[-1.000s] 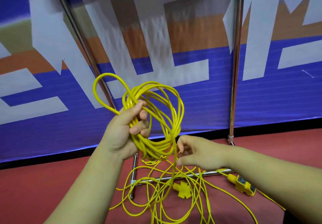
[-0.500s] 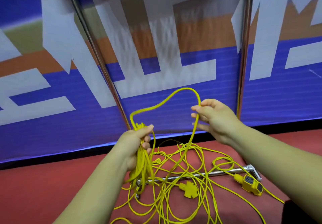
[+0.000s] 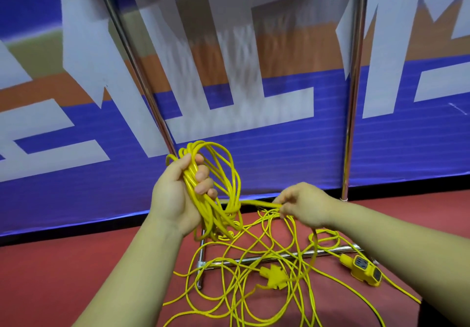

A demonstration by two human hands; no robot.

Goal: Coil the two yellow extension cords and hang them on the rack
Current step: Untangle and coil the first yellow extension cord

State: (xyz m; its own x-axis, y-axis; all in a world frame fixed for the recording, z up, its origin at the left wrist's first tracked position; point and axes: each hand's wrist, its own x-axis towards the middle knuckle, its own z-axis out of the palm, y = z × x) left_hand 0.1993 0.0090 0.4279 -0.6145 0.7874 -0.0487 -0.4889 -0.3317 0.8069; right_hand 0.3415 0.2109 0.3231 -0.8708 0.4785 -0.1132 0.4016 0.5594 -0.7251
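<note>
Two grips curled: left grip [image 3: 175, 194] clasping cord coil [image 3: 211, 212], right grip [image 3: 305, 204] pinching loose strand [image 3: 256, 202]; keep loops equal, untwisted.

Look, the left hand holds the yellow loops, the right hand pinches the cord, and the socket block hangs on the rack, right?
No. The head view shows the socket block lying on the red floor, not hanging. The left hand does hold the loops and the right hand pinches the cord.

Yellow cord [image 3: 273, 275] across floor [image 3: 56, 275], rack poles [image 3: 352, 123] ahead
</note>
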